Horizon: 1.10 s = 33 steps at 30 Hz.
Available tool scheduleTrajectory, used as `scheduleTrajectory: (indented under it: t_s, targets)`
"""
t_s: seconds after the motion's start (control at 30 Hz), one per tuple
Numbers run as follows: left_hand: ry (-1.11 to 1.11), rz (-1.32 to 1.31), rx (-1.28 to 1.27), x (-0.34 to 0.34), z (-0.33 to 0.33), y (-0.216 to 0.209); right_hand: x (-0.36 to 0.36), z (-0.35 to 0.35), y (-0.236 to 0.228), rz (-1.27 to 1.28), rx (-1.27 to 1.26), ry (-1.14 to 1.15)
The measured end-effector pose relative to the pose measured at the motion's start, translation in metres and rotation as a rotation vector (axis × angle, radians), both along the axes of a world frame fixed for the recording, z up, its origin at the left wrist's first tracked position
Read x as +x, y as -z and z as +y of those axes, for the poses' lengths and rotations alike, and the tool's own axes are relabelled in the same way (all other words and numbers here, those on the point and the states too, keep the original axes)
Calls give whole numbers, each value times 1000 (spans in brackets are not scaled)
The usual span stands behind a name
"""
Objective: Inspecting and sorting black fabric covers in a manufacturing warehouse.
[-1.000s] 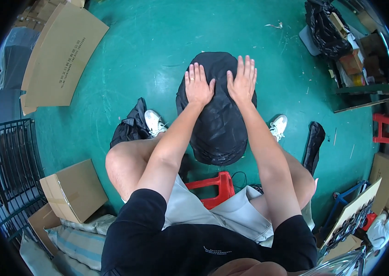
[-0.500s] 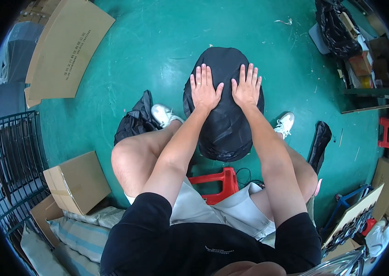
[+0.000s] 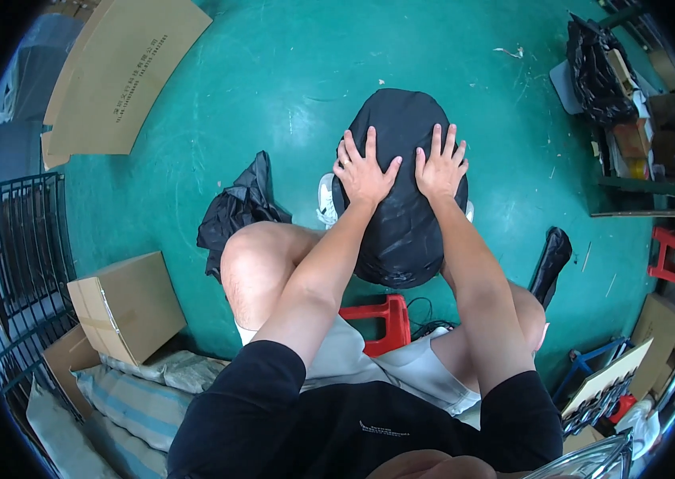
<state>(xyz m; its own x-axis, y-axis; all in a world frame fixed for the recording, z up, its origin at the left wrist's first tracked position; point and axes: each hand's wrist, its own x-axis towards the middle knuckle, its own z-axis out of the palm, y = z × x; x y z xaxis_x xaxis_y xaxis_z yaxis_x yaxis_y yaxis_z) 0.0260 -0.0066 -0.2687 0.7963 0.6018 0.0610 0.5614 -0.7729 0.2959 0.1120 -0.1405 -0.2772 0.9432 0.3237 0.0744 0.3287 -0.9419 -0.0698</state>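
A large rounded bundle covered in black sheeting (image 3: 401, 231) stands on the floor between my legs; what lies under the cover is hidden. My left hand (image 3: 365, 173) presses on its upper left side with the fingers spread, a ring on one of them. On the upper right side rests my right hand (image 3: 440, 169), fingers likewise apart. Both palms face down on the black surface, and neither hand grips anything. My white shoes (image 3: 327, 199) show beside the bundle, partly covered by it.
A crumpled black sheet (image 3: 243, 209) lies left of my knee, a folded black bundle (image 3: 551, 262) beyond the right one. Below the covered bundle is a red stool (image 3: 389, 323). Cardboard boxes (image 3: 142, 299) and a wire rack (image 3: 22, 247) stand left; a cluttered shelf (image 3: 649, 184) stands right.
My feet and knees have drawn inward against the bundle. Both hands stay on top, their fingers spread wider. The whole view has shifted slightly.
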Motion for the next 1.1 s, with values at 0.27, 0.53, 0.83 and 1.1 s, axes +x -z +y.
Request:
scheduleTrajectory:
  t_s: [0.27,0.53,0.83,1.1]
  targets:
    - [-146,42,-110,-16,-6,-10,-17,-6,-10,147,79,208]
    - [-682,219,-911,-68,-9,-10,-47,-64,-1,686,538,824]
    - [-702,144,-1478,-100,2,29,-79,-93,31,941,895,929]
    - [-693,28,-1086,-101,2,15,-90,-77,-18,804,818,925]
